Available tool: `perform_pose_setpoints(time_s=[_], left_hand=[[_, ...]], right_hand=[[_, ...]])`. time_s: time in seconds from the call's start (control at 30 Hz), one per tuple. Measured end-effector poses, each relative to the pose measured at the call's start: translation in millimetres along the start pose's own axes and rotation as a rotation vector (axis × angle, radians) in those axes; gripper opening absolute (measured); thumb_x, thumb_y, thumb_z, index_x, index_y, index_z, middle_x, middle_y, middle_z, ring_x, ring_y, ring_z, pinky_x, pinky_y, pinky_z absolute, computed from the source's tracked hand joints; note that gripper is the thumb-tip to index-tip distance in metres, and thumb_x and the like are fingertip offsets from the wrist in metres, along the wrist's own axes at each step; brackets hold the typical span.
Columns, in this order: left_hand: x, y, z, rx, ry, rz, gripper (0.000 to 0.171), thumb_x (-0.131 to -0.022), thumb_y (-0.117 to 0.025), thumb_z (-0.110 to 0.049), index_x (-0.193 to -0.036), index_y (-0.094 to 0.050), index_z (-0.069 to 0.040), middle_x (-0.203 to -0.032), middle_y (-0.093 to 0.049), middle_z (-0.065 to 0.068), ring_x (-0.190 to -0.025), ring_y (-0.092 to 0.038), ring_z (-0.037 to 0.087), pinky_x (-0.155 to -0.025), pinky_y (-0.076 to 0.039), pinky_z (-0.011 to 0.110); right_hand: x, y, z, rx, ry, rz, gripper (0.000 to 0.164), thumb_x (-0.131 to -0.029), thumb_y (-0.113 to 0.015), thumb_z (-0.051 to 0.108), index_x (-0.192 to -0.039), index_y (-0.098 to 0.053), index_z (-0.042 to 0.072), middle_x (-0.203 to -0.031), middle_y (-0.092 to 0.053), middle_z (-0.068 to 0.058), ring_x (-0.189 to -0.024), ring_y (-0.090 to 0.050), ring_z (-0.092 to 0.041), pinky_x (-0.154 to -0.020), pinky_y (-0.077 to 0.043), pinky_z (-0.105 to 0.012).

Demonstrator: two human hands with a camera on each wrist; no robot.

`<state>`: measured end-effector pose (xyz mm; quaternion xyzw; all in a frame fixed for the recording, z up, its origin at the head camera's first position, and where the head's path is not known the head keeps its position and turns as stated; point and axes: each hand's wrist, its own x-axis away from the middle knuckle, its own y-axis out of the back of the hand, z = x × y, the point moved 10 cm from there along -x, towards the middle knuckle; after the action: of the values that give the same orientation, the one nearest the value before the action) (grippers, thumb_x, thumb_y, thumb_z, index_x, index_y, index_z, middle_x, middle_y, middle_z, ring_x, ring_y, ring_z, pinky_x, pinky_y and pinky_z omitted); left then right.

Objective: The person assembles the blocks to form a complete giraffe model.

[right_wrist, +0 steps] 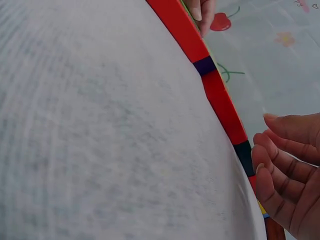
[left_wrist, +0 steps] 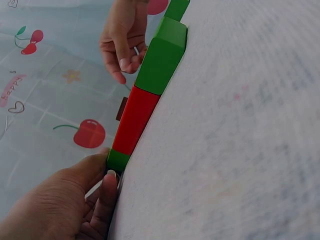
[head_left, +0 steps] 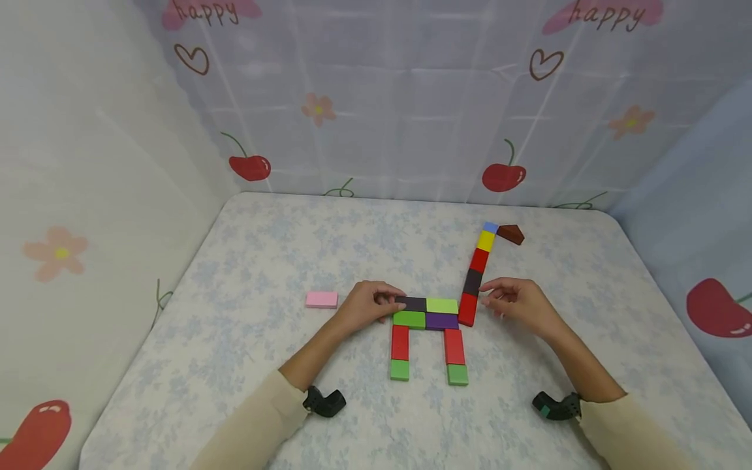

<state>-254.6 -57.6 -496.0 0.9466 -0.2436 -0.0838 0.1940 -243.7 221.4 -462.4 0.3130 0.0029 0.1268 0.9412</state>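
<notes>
Colored blocks lie flat in a four-legged, long-necked figure. My left hand [head_left: 365,305] pinches the left end of a black block [head_left: 412,305] in the body's upper row. Beside that block is a lime block [head_left: 442,306]; below them are a green block [head_left: 409,320] and a purple block [head_left: 442,321]. Each of two red legs [head_left: 400,343] ends in a green block [head_left: 400,371]. My right hand [head_left: 519,303], fingers loosely bent and holding nothing, hovers right of the slanted neck, near its black block [head_left: 472,282]. A brown angular block [head_left: 511,234] lies at the neck's top.
A pink block [head_left: 321,300] lies apart, left of my left hand. The blocks rest on a pale, blue-patterned tabletop [head_left: 264,241]. Curtains [head_left: 399,98] with cherries and flowers hang behind the table and at both sides.
</notes>
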Motion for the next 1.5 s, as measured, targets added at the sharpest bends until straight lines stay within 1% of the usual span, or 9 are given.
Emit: perform_pose_setpoints(time_s=[0.2, 0.3, 0.43, 0.63, 0.8, 1.0, 1.1, 1.33, 1.5], left_hand=[[-1.3, 3.8, -2.3, -0.007, -0.004, -0.019, 0.024, -0.093, -0.077, -0.023, -0.115, -0.078, -0.014, -0.082, -0.067, -0.001, -0.057, -0.064, 0.017, -0.057, -0.057, 0.031], [-0.1, 1.1, -2.1, 0.0, -0.001, -0.011, 0.024, -0.093, -0.077, -0.022, -0.115, -0.078, -0.013, -0.081, -0.067, -0.001, -0.057, -0.064, 0.017, -0.057, -0.057, 0.031], [1.5, -2.3, -0.3, 0.013, 0.01, 0.002, 0.025, -0.093, -0.077, -0.022, -0.116, -0.077, -0.012, -0.081, -0.068, -0.001, -0.057, -0.064, 0.015, -0.056, -0.058, 0.031], [1.5, 1.6, 0.3, 0.004, 0.013, -0.036, 0.023, -0.093, -0.078, -0.021, -0.115, -0.078, -0.014, -0.081, -0.068, -0.001, -0.056, -0.064, 0.015, -0.055, -0.057, 0.03], [1.9, 1.5, 0.6, 0.029, 0.022, -0.02, 0.025, -0.093, -0.077, -0.021, -0.117, -0.077, -0.013, -0.084, -0.067, 0.002, -0.059, -0.065, 0.016, -0.057, -0.059, 0.033], [0.7, 5.4, -4.5, 0.059, 0.026, -0.028, 0.023, -0.094, -0.076, -0.019, -0.116, -0.077, -0.009, -0.083, -0.068, 0.004, -0.057, -0.065, 0.019, -0.055, -0.059, 0.034], [0.2, 7.7, -10.4, 0.048, 0.02, -0.029, 0.023, -0.095, -0.075, -0.017, -0.116, -0.077, -0.008, -0.081, -0.069, 0.005, -0.055, -0.065, 0.02, -0.056, -0.058, 0.033], [-0.8, 22.8, -24.5, -0.015, -0.016, -0.066, 0.021, -0.095, -0.073, -0.013, -0.115, -0.077, -0.007, -0.081, -0.069, 0.003, -0.057, -0.065, 0.024, -0.057, -0.054, 0.03], [1.9, 43.7, -38.3, -0.063, -0.027, -0.092, 0.025, -0.094, -0.075, -0.015, -0.117, -0.076, -0.005, -0.085, -0.068, 0.001, -0.061, -0.065, 0.024, -0.058, -0.056, 0.034]], right_hand=[[-3, -15, -1, -0.038, 0.027, 0.031, 0.029, -0.091, -0.078, 0.013, -0.118, -0.071, 0.002, -0.087, -0.071, -0.011, -0.067, -0.064, -0.025, -0.059, -0.056, -0.028], [-1, -18, -4, -0.028, 0.023, 0.034, 0.03, -0.091, -0.078, 0.012, -0.118, -0.071, 0.001, -0.088, -0.071, -0.009, -0.067, -0.064, -0.023, -0.06, -0.057, -0.027], [1, -20, -7, -0.011, 0.024, 0.028, 0.031, -0.09, -0.079, 0.011, -0.118, -0.07, 0.002, -0.089, -0.07, -0.008, -0.069, -0.064, -0.021, -0.06, -0.056, -0.026], [-1, -21, -7, -0.036, 0.041, 0.019, 0.031, -0.09, -0.079, 0.012, -0.119, -0.07, 0.003, -0.092, -0.071, -0.01, -0.07, -0.064, -0.022, -0.06, -0.056, -0.027], [-1, -23, -7, -0.036, 0.043, 0.013, 0.031, -0.09, -0.079, 0.01, -0.118, -0.07, 0.002, -0.09, -0.069, -0.01, -0.068, -0.063, -0.022, -0.059, -0.056, -0.027], [-2, -24, -7, -0.033, 0.056, 0.001, 0.03, -0.089, -0.079, 0.009, -0.118, -0.071, 0.003, -0.09, -0.069, -0.009, -0.067, -0.062, -0.022, -0.057, -0.055, -0.027], [-2, -24, -8, -0.032, 0.051, -0.002, 0.03, -0.089, -0.079, 0.01, -0.118, -0.071, 0.003, -0.09, -0.069, -0.01, -0.067, -0.062, -0.022, -0.057, -0.055, -0.027], [-3, -23, -9, -0.031, 0.047, -0.003, 0.03, -0.089, -0.08, 0.012, -0.117, -0.071, 0.003, -0.089, -0.069, -0.01, -0.066, -0.061, -0.023, -0.056, -0.054, -0.026], [-3, -24, -10, -0.023, 0.041, -0.009, 0.03, -0.089, -0.08, 0.01, -0.117, -0.071, 0.003, -0.089, -0.068, -0.009, -0.067, -0.061, -0.023, -0.057, -0.055, -0.027]])
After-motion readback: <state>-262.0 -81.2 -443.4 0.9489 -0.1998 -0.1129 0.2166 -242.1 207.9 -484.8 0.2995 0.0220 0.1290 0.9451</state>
